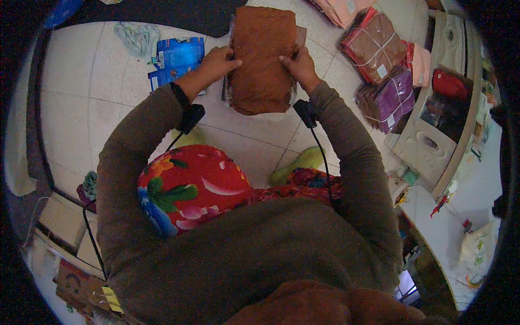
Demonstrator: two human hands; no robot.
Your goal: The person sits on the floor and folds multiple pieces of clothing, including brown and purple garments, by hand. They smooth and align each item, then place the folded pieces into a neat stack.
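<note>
A folded rust-brown cloth (264, 61) lies flat in front of me, longer than it is wide. Clear plastic wrap (230, 87) shows along its left side, partly under the cloth. My left hand (217, 63) grips the cloth's left edge, thumb on top and fingers hidden at the side. On the opposite edge, my right hand (302, 67) holds it the same way, its thumb pressing the upper face. What lies beneath the cloth is mostly hidden.
Blue printed packaging (180, 53) and a crumpled clear bag (136, 38) lie on the tiled floor (118, 113) at left. Tied bundles of wrapped cloth, brown (378, 44) and purple (392, 99), stand at right beside a cabinet with drawers (430, 142). A dark mat (162, 16) lies ahead.
</note>
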